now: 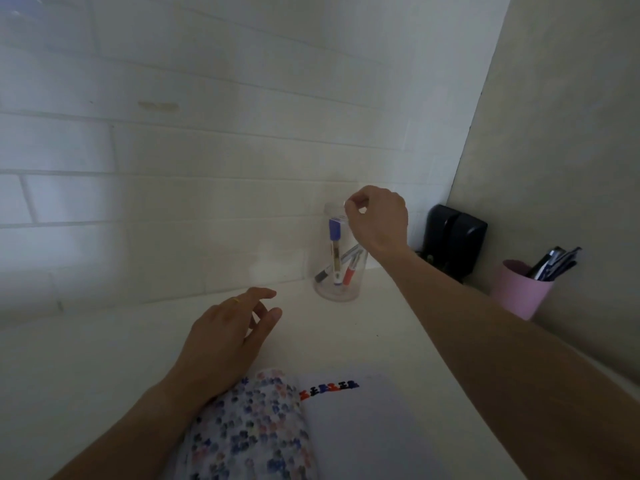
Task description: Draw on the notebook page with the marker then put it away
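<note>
Over the far jar [338, 268], my right hand [377, 220] pinches at the rim; clamped on anything, I can't tell. Left hand [228, 336] hovers, fingers apart, beside the notebook [363, 434]. Blue marker [335, 252] stands inside: I judge the put-away step is underway, withdrawal next.

Notebook [346, 434]: lower part cut off by the bottom edge; its open page too dim to show any marks beyond a row of small coloured figures, too small to read; patterned cover [249, 431] partly under the left forearm.
Clear jar [341, 258]: right side of its rim hidden behind the right hand [377, 216]; whether the pinched fingertips hold anything cannot be told; marker [335, 251] label too small to read.
Black object [453, 237] in the corner: dark, identity unclear.
Pink cup [519, 289]: pens inside blurred, count uncertain.
Both arms cut off by the frame edges.
</note>
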The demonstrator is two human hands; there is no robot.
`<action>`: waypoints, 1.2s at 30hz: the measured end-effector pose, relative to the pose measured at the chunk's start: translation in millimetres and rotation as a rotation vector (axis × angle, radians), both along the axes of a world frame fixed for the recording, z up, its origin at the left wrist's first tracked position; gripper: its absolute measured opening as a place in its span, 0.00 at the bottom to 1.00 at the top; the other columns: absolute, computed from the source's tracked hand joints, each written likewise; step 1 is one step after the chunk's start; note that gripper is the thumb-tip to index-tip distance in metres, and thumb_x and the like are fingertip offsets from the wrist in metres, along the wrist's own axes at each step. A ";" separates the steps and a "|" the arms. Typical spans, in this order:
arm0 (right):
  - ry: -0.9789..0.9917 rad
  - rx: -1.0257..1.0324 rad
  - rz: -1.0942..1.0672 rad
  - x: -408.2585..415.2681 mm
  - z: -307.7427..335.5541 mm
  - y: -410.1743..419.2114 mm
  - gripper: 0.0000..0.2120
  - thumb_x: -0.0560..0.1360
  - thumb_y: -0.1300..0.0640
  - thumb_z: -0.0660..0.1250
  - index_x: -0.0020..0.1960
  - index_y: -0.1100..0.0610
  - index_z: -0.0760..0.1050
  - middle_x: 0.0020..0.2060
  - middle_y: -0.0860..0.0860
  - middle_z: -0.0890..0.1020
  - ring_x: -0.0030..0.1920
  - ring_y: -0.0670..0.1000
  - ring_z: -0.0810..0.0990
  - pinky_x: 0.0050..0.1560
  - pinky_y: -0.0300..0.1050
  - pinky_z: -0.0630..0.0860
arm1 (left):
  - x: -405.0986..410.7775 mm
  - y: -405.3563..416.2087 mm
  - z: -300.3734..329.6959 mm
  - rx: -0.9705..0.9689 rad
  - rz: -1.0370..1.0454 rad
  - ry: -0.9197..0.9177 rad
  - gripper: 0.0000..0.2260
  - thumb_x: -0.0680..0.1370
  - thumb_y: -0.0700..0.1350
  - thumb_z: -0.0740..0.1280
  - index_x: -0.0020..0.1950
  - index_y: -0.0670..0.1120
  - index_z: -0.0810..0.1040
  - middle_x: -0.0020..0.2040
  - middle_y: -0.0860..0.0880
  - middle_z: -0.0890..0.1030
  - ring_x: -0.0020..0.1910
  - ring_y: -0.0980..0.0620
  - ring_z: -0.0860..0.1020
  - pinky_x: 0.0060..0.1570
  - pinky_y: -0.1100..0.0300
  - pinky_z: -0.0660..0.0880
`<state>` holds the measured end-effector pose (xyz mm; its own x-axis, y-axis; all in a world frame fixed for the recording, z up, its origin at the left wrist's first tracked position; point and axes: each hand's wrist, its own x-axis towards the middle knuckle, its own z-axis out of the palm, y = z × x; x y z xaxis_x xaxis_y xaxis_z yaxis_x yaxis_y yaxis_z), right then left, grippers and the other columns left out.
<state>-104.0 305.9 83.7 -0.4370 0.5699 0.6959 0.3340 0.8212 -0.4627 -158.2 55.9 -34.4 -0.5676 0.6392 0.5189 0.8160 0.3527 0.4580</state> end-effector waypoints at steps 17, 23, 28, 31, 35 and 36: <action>-0.471 -0.055 0.184 163.2 -133.9 -87.1 0.11 0.78 0.45 0.64 0.58 0.45 0.78 0.57 0.43 0.79 0.59 0.47 0.75 0.59 0.41 0.71 | 20.1 -12.9 -2.7 -0.313 -0.288 0.049 0.22 0.76 0.70 0.56 0.59 0.60 0.79 0.56 0.61 0.78 0.55 0.61 0.75 0.57 0.56 0.76; -0.482 -0.010 0.202 165.7 -143.0 -77.5 0.12 0.77 0.43 0.64 0.58 0.46 0.78 0.54 0.43 0.78 0.57 0.46 0.73 0.55 0.39 0.70 | 13.9 -11.9 -9.5 -0.309 -0.336 0.045 0.19 0.76 0.68 0.58 0.59 0.61 0.79 0.56 0.63 0.76 0.57 0.62 0.73 0.59 0.58 0.75; -0.479 -0.023 0.212 166.4 -142.4 -78.6 0.13 0.77 0.44 0.65 0.58 0.48 0.79 0.55 0.45 0.79 0.57 0.48 0.74 0.56 0.41 0.71 | 14.5 -11.7 -8.2 -0.310 -0.323 0.030 0.20 0.76 0.69 0.59 0.58 0.61 0.80 0.56 0.62 0.76 0.58 0.60 0.75 0.60 0.54 0.76; -0.456 -0.036 0.217 166.3 -142.2 -79.3 0.12 0.77 0.45 0.66 0.57 0.48 0.79 0.54 0.45 0.79 0.56 0.49 0.75 0.56 0.41 0.72 | 15.7 -12.9 -6.9 -0.299 -0.323 0.014 0.20 0.75 0.69 0.60 0.57 0.61 0.81 0.55 0.62 0.77 0.57 0.60 0.75 0.59 0.53 0.76; -0.441 -0.079 0.220 165.4 -141.9 -78.1 0.12 0.77 0.45 0.65 0.58 0.47 0.78 0.55 0.44 0.79 0.57 0.47 0.74 0.56 0.39 0.70 | 14.7 -11.5 -7.0 -0.295 -0.317 0.009 0.21 0.75 0.70 0.59 0.57 0.61 0.81 0.55 0.62 0.77 0.58 0.60 0.76 0.59 0.52 0.77; -0.432 -0.080 0.219 164.9 -141.3 -79.6 0.12 0.78 0.45 0.65 0.59 0.47 0.78 0.56 0.44 0.79 0.58 0.47 0.74 0.57 0.39 0.70 | 15.2 -11.5 -6.3 -0.301 -0.315 0.010 0.22 0.74 0.71 0.59 0.57 0.61 0.81 0.55 0.62 0.78 0.58 0.60 0.76 0.59 0.52 0.77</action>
<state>61.0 226.4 -57.6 -0.7916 0.4765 0.3824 0.3323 0.8610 -0.3849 -143.0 44.3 -40.7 -0.3165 0.9039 0.2877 0.9091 0.2025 0.3641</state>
